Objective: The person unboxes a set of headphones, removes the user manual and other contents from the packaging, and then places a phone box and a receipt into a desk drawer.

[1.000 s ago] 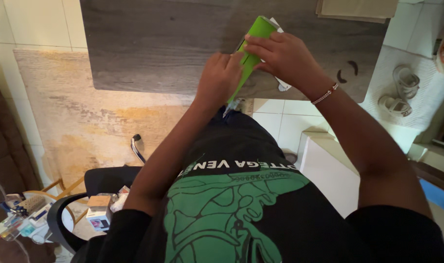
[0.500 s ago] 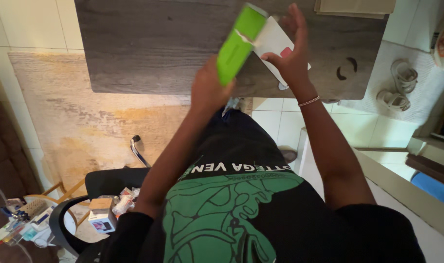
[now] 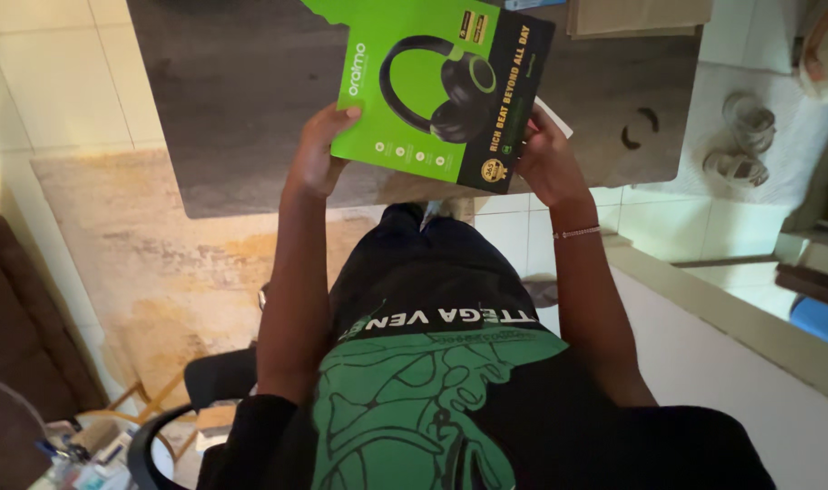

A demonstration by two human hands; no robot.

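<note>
Gripping a flat green headphone box (image 3: 441, 86) between both hands' fingers, above a grey wooden table (image 3: 241, 100) and tiled floor (image 3: 60, 91).

Box (image 3: 441, 91): bright green front, black band along one side, black headphones with green ring pictured, small gold and white marks. Desk (image 3: 241, 100): grey-brown wood grain. Shirt (image 3: 432, 399): black, large green line-drawn figure, white lettering band. Floor tiles (image 3: 60, 82): cream-white. Rug (image 3: 160, 254): beige, mottled tan patches. Wrist bracelet (image 3: 577, 232): thin, pale.
</note>
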